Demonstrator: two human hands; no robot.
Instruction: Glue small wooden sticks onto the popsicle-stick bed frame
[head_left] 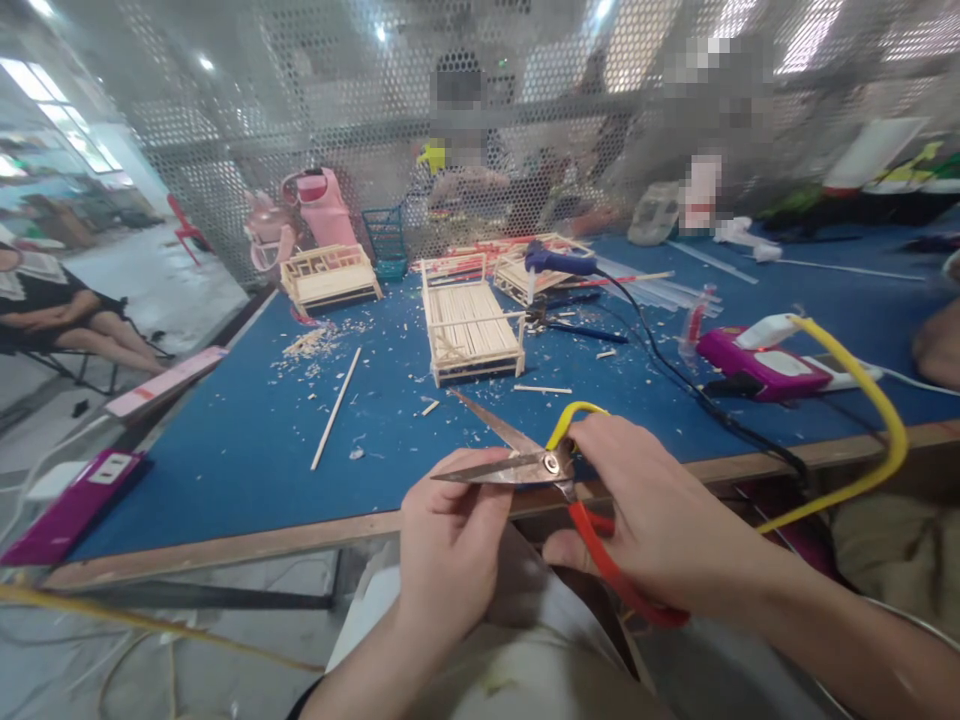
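The right hand (660,510) is gripping a pair of scissors (525,462) through its yellow and red handle loops, blades parted, just above the near edge of the blue work table (225,545). The left hand (454,525) is curling its fingertips up against the lower blade. Whether it is pinching anything is impossible to tell. Farther back, a stick-built model bed (471,325) is standing near a blue glue gun (559,262), with a loose wooden stick (336,408) lying to the left.

The left hand (450,530) points up from below, thumb and fingertips pinched together. The right hand (652,510) lies knuckles up, fingers curled in a tight grip. Both forearms are bare, and the hands sit close together at the table's (225,548) near edge.
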